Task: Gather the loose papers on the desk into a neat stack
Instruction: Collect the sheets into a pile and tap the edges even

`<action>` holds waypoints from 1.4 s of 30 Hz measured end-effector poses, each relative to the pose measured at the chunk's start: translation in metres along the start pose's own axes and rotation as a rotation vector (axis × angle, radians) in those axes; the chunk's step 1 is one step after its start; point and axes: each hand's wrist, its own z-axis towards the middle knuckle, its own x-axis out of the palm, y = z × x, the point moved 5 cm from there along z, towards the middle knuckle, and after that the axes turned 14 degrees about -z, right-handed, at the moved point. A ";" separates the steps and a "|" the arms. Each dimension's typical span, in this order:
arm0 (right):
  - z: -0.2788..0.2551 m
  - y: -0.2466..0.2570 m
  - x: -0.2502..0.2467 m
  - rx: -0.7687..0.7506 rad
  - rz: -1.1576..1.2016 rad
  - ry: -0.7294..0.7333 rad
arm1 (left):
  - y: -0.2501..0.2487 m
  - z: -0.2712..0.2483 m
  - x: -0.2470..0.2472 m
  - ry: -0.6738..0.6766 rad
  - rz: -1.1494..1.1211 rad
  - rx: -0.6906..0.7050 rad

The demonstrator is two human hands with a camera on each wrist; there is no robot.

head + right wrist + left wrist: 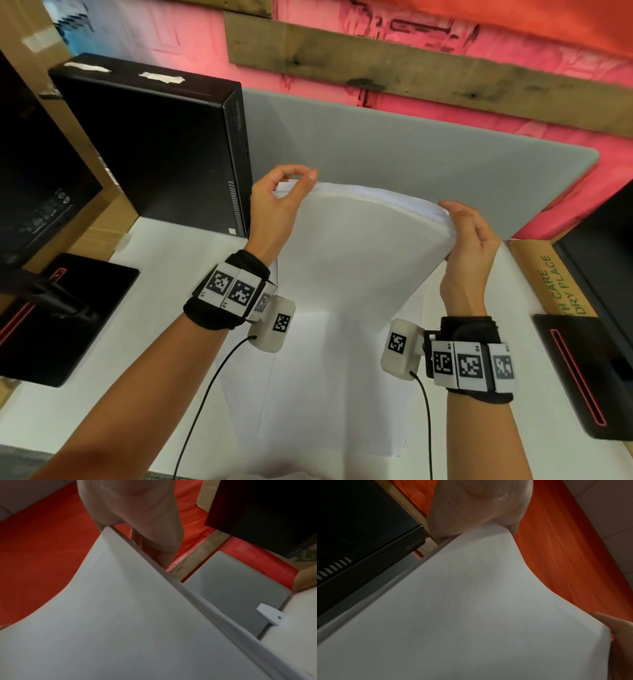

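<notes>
Paper stack [356,246]: white sheets, held upright at centre, lower edge on white counter [164,342]. Left hand [277,205] pinches top corner at 11 o'clock; right hand [469,240] grips corner at 2 o'clock. Black desktop computer [154,150] at 10 o'clock.

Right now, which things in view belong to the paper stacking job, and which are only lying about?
Part of the job:
- stack of papers, held upright on the desk
- left hand, gripping its top left corner
- right hand, gripping its top right corner

Just lying about:
- black computer
- grey divider panel
- cardboard box
- monitor stand
</notes>
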 end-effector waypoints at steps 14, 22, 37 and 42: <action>-0.013 -0.008 0.004 -0.168 0.062 0.266 | 0.001 -0.001 -0.003 0.117 -0.135 0.081; -0.025 -0.062 0.029 0.222 -0.106 0.314 | 0.064 -0.015 -0.017 0.133 -0.034 -0.325; -0.037 -0.098 0.037 0.316 -0.195 0.605 | 0.109 -0.040 -0.049 0.226 0.024 -0.559; -0.032 -0.115 0.039 0.399 -0.174 0.511 | 0.131 -0.034 -0.049 0.152 0.007 -0.602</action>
